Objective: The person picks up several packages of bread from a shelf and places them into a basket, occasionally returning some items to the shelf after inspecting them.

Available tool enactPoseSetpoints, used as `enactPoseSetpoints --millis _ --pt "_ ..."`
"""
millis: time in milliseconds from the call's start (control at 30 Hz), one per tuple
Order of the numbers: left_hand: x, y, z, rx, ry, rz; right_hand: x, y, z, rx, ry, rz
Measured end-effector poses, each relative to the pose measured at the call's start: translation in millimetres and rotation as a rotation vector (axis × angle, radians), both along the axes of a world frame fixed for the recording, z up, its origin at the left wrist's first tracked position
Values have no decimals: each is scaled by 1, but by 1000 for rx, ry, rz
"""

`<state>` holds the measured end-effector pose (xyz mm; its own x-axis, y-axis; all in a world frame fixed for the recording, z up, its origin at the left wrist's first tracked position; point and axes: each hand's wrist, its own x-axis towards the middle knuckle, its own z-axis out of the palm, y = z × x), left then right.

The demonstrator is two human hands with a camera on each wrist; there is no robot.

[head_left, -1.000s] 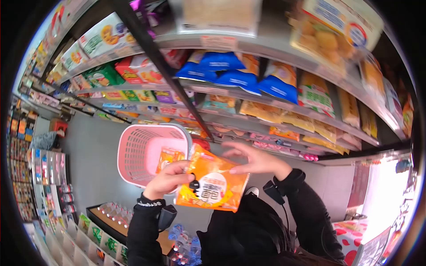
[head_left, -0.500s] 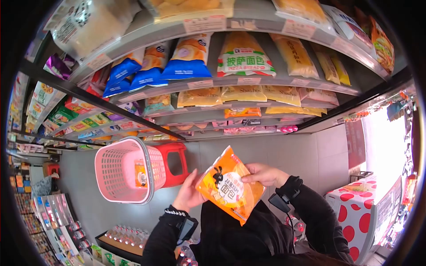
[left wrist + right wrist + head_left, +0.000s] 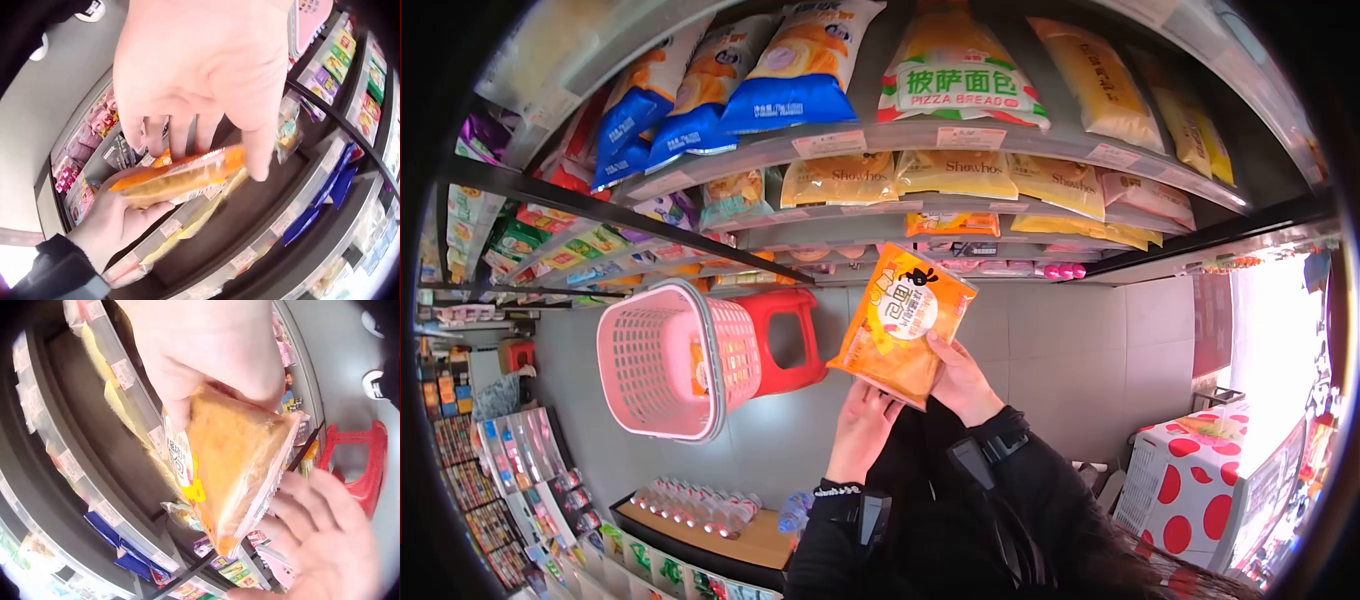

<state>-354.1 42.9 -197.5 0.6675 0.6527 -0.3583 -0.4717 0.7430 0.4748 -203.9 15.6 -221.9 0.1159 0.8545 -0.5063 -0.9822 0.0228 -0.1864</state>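
Observation:
An orange bread packet (image 3: 910,325) with a white circle and a black rabbit figure is held up before me in the head view, its printing upside down. My right hand (image 3: 968,388) grips it at the lower right edge, thumb on the front. In the right wrist view the browned bread (image 3: 234,447) shows through the clear part of the wrapper. My left hand (image 3: 863,425) is at the packet's lower edge. Its fingers (image 3: 315,506) are spread and loosely extended beside the crimped seam.
A pink basket (image 3: 740,352) stands at the left with another orange packet (image 3: 699,368) inside. A red stool (image 3: 804,376) is next to it. Shelves of bagged bread (image 3: 960,85) run across the front. Bottles (image 3: 700,507) stand at lower left, and a red-dotted box (image 3: 1170,480) at right.
My right hand has turned the packet upside down and raised it toward the shelves. The left hand has shifted to its lower edge. The view has moved nearer the shelves.

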Motion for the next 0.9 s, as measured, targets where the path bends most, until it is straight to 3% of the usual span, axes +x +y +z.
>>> enactPoseSetpoints --millis 33,167,367,433,500,667,900 --pt "6 2 1 71 152 16 -3 4 -2 16 27 -1" --pt "4 18 -28 88 277 128 -11 20 -2 83 -15 33" --pt "-11 52 -30 78 273 109 1 28 -30 121 -71 205" --pt "-20 63 -36 82 289 112 6 30 -37 102 -42 119" --pt "-32 76 -41 106 279 -19 11 31 -47 72 -53 119" --pt "-38 87 -46 101 300 -42 10 37 -48 48 -78 110" --pt "-21 81 -63 -26 213 63 -11 68 -49 36 -142 119"
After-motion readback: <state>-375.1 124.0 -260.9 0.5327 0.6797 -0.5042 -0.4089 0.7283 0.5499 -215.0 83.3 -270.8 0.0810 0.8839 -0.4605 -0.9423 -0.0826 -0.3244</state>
